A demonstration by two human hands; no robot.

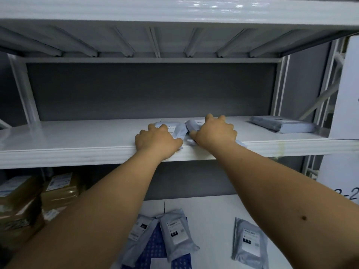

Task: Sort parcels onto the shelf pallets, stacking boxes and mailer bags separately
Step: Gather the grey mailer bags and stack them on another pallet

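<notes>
Two mailers under the hands on the shelf (77, 136), left hand (155, 141) gripping one mailer (174, 129), right hand (215, 133) gripping the other (192, 124), a third mailer (281, 124) well right, three more mailers below

A parcel storeroom: grey steel shelving (97, 150) under the hands (157, 140), labelled mailer bags (175, 237) below them, taped cardboard boxes (58, 191) down to their left.

Pale grey mailer bags (175, 129) on white shelf (77, 136), dark grey back panel (136, 90), brown taped boxes (21, 202), blue-and-white patterned bag (155, 247), white labels with black patches (177, 231).
</notes>
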